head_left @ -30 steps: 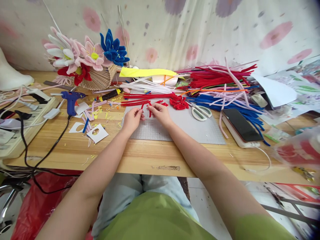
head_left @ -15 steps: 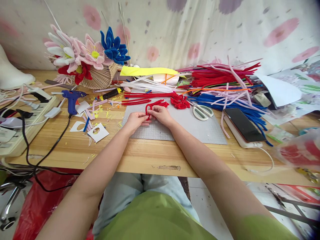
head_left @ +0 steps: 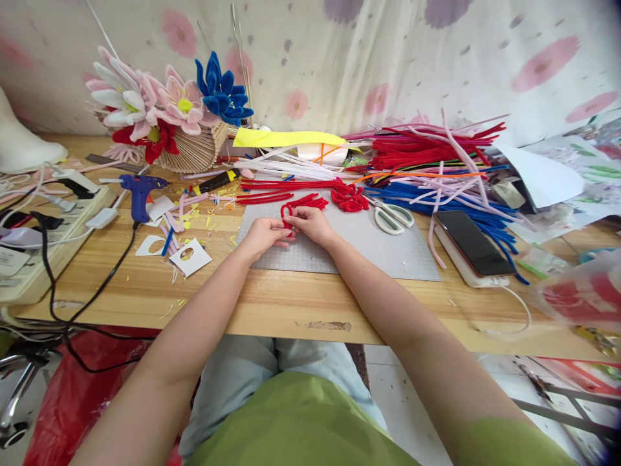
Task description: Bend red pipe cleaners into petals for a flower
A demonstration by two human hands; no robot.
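Note:
A red pipe cleaner point(head_left: 285, 211) bent into a loop stands up between my two hands, over the grey cutting mat point(head_left: 369, 249). My left hand point(head_left: 268, 235) pinches it low on the left side. From the right, my right hand point(head_left: 310, 224) grips the same piece with thumb and fingertips. Its lower end is partly hidden by my fingers. Just behind my right hand lie cut red pipe cleaners point(head_left: 315, 202), and longer red ones point(head_left: 286, 185) lie beyond them. A pile of bent red loops point(head_left: 349, 197) rests on the mat, touching or close to the scissors point(head_left: 392, 218).
On the left are a blue glue gun point(head_left: 141, 196), a power strip point(head_left: 48, 243) with cables, and card scraps point(head_left: 191, 257). Pipe-cleaner flowers point(head_left: 184, 103) stand at the back left. Blue pipe cleaners point(head_left: 436, 202) and a phone point(head_left: 474, 243) lie on the right.
The red loop between my hands has turned slightly and now looks rounder and more open at the top. Both hands stay in nearly the same place.

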